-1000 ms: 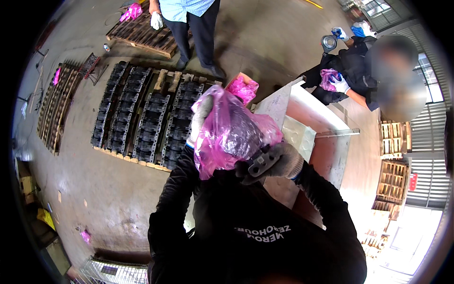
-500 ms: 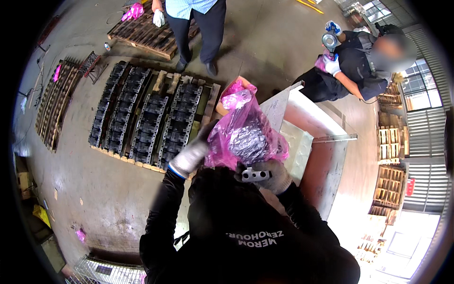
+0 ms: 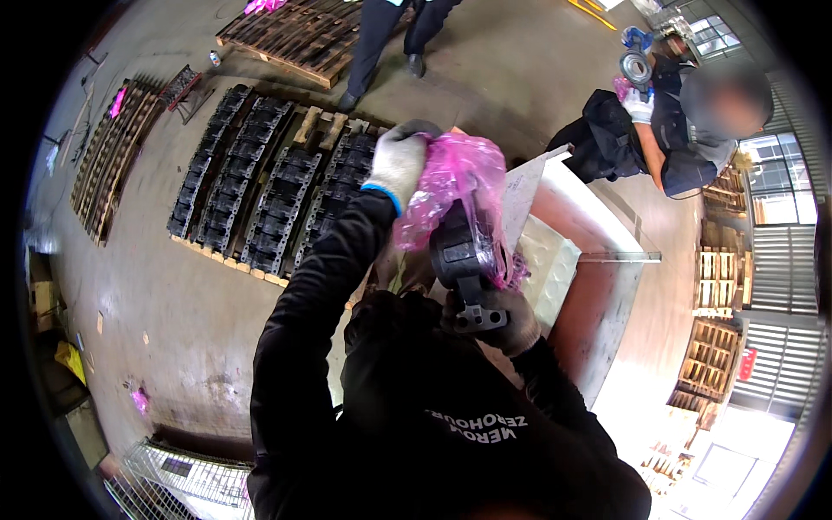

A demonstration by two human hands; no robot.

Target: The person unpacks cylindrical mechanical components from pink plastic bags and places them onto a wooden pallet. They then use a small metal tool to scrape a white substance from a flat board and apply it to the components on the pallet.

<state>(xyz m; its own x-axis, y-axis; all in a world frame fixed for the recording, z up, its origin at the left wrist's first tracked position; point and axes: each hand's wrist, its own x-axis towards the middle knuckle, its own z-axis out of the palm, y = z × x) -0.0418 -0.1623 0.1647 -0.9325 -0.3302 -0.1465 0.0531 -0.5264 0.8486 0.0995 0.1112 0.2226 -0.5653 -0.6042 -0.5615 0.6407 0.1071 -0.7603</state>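
Observation:
My left hand (image 3: 400, 166), in a pale work glove with a blue cuff, is closed on the upper left of a pink plastic bag (image 3: 468, 165). The bag is pulled up off a dark cast metal part (image 3: 464, 257), though some film still hangs along its right side. Gripped low in my gloved right hand (image 3: 516, 322), the part has a rounded black body and a grey end flange with holes. Some right-hand fingers are hidden behind it. Both hands are above the near left side of an open crate.
The open crate (image 3: 598, 316) has pale packing sheet (image 3: 546, 269) inside. Rows of black castings (image 3: 282, 204) lie on a pallet to the left. A co-worker (image 3: 659, 130) at right holds a ring-shaped part. Another person (image 3: 381, 43) stands beyond, beside a wooden pallet (image 3: 290, 39).
My left hand has moved up and away, drawing the pink bag off the metal part, whose dark body now shows. The person at the far side has stepped right.

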